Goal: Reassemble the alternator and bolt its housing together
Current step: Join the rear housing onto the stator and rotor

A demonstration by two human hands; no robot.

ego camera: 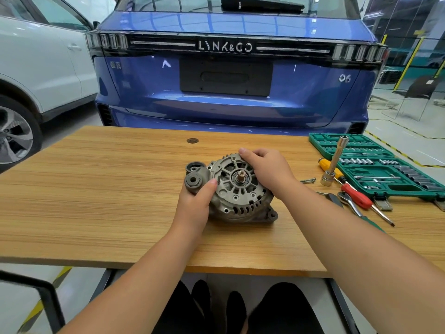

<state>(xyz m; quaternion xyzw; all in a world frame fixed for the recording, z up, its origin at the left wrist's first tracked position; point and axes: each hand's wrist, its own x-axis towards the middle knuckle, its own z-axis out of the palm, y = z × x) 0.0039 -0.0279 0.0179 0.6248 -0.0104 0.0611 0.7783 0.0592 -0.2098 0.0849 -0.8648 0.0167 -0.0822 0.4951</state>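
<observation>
A grey alternator [237,196] lies on the wooden table [96,194], its vented front housing facing up with the rotor shaft [241,175] poking out of the centre. My left hand [196,206] grips its left side, thumb laid on the housing face by the mounting lug. My right hand [267,171] curls over the far right rim, fingers hooked on the top edge. Loose bolts [308,181] lie on the table just right of my right wrist.
A green socket set case [375,165] lies open at the right. In front of it are a long socket extension [333,162] standing upright, a yellow screwdriver [328,165], a red screwdriver [358,196] and a ratchet [348,201]. A blue car stands behind the table.
</observation>
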